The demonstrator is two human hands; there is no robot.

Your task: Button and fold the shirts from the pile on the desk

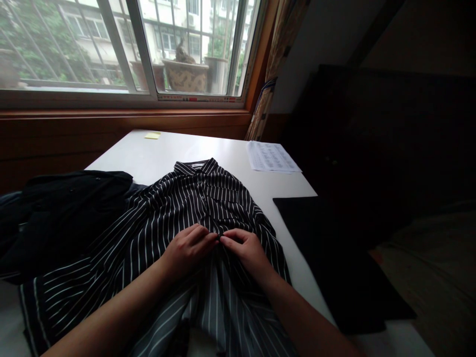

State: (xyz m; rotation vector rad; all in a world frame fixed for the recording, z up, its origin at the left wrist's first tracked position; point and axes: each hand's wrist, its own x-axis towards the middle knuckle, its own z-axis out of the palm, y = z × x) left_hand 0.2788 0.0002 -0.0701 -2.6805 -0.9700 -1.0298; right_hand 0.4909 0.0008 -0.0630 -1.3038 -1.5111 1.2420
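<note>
A black shirt with thin white stripes (174, 208) lies spread on the white table (156, 153), collar toward the window. My left hand (188, 248) and my right hand (245, 248) meet at the shirt's front placket, near its middle. Both hands are closed in a pinch on the placket edges, fingertips almost touching. What sits between the fingertips is too small to make out. The lower front of the shirt hangs open below my wrists.
A dark garment (63, 213) is piled at the left of the table. A printed sheet of paper (271, 157) lies at the far right, a yellow sticky note (152, 135) at the back. A black flat mat (330, 258) overhangs the right edge.
</note>
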